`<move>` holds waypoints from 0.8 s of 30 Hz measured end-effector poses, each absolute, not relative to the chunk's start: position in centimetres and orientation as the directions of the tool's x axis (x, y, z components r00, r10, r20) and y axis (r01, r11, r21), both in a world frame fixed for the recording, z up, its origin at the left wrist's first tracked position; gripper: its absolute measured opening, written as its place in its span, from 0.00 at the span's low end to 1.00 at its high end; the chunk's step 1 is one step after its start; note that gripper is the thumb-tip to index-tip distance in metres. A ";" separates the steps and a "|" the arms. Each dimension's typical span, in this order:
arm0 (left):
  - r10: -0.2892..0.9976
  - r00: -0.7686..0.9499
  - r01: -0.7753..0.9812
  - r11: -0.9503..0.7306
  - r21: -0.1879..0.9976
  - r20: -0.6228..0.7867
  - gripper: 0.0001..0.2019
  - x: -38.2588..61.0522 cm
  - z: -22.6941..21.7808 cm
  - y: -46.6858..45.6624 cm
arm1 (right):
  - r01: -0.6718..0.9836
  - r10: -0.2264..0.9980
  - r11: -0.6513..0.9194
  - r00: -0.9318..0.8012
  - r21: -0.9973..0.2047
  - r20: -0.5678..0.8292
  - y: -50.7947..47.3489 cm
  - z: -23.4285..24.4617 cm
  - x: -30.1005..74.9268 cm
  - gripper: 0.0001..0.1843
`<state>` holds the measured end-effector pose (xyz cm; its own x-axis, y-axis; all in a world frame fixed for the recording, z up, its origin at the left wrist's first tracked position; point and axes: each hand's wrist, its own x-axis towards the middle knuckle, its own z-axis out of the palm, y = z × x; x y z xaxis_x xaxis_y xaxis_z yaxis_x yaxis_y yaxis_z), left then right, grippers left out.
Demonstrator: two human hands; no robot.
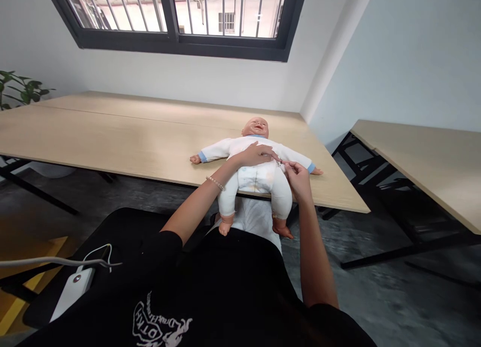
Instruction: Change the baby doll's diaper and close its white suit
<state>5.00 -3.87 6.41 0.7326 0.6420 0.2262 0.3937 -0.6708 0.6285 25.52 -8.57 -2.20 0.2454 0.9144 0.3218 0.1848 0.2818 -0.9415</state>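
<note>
Doll (257, 127) in diaper (256, 179) beneath left hand (258, 154)

The left hand (259, 155) hides some of the bald plastic baby doll in white (256, 181). What the right hand (299, 178) touches is too small to tell. The left edge crops the green leafy plant (27, 92).

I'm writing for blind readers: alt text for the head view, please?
A baby doll lies face-up on a pale table, legs over the edge; a person's left hand rests on its belly, the right hand near the side of its diaper.
</note>
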 end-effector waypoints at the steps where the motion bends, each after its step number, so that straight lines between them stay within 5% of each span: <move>1: 0.642 0.733 0.393 -0.669 0.631 0.224 0.17 5.0 6.4 -3.9 | 0.168 0.907 0.288 0.266 -0.943 0.325 -8.6 -2.2 25.5 0.23; 7: 0.642 0.742 0.427 -0.674 0.603 0.192 0.18 5.0 6.5 -3.8 | -0.009 0.888 0.313 0.359 -0.950 0.289 -8.8 -2.0 26.3 0.31; 12: 0.659 0.733 0.493 -0.686 0.536 0.170 0.17 5.2 6.3 -3.6 | -0.117 0.865 0.410 0.363 -0.904 0.346 -8.8 -1.4 26.4 0.27; 18: 0.686 0.683 0.553 -0.711 0.435 0.252 0.13 5.6 5.8 -3.2 | -0.032 0.867 0.490 0.129 -0.871 0.482 -6.9 1.2 25.2 0.28; 24: 0.696 0.644 0.549 -0.710 0.441 0.318 0.16 6.0 5.1 -2.4 | 0.034 0.884 0.460 -0.113 -0.887 0.454 -5.2 3.6 22.8 0.32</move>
<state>6.05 -2.42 5.11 0.6445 0.6955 0.3176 0.5490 -0.7100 0.4409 22.75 -5.22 3.58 -0.1135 0.8836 0.4543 0.0337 0.4605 -0.8870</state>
